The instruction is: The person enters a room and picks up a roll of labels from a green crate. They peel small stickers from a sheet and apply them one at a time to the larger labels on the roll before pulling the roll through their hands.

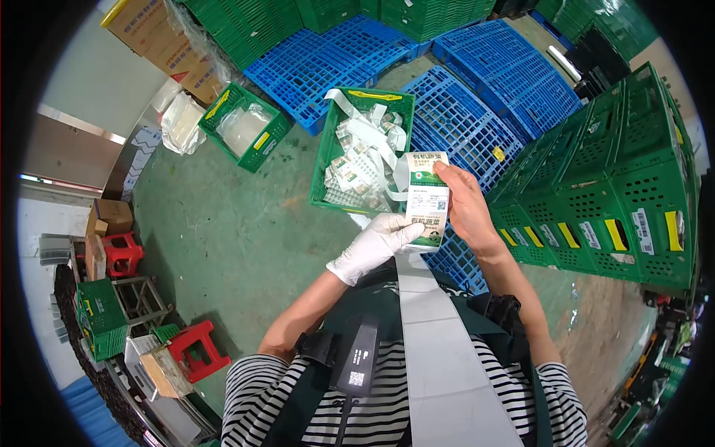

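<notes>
A strip of printed labels [427, 197] with green and white panels is stretched between my two hands. My left hand [378, 242], in a white glove, pinches its lower end. My bare right hand [460, 197] grips the upper right edge, thumb on the printed face. Pale backing tape [436, 328] runs from the strip down over my striped shirt. Just beyond my hands, a green crate [320, 167] holds a tangle of white tape and label pieces [365, 160].
Blue pallets [462, 112] lie ahead. Stacked green crates [596, 194] rise on the right. A smaller green crate [249, 153] with plastic bags stands ahead to the left. Red stools [197, 350], cardboard boxes [167, 48] and a bench line the left side.
</notes>
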Demonstrator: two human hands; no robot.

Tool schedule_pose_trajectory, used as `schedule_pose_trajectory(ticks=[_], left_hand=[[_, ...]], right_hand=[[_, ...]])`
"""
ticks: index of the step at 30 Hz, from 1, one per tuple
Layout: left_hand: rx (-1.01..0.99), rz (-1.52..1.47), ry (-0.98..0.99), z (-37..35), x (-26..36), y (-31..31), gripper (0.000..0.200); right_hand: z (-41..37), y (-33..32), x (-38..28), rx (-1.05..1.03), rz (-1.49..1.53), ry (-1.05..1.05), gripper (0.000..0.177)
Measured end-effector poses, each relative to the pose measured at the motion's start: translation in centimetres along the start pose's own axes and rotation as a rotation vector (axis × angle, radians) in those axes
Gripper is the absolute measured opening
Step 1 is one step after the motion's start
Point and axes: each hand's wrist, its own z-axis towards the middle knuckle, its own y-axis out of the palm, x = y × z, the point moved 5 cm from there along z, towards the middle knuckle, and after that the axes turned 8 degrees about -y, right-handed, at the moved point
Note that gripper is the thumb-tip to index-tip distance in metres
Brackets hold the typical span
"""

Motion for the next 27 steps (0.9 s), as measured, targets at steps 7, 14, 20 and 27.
schedule_pose_trajectory(ticks=[7,14,20,27], left_hand=[[0.041,0.009,0.011,0.0,0.1,-0.1,0.027],[-0.003,-0.04,0.081,0.8,-1.1,-0.1,0.026],[-0.003,-0.078,0.074,0.9,-1.2,-0.2,0.026],[0.131,-0.169,0.154,0.3,0.8,-1.4,0.026]], right_hand=[[0.0,-0.2,0.1,0.018,-0.03,-0.007,0.028],[0.2,0.0,0.2,0.044,-0.029,-0.017,0.025],[0.1,0.1,0.2,0.053,-0.026,-0.011,0.027],[-0.7,0.6,1.1,-0.105,-0.138,0.11,0.051]])
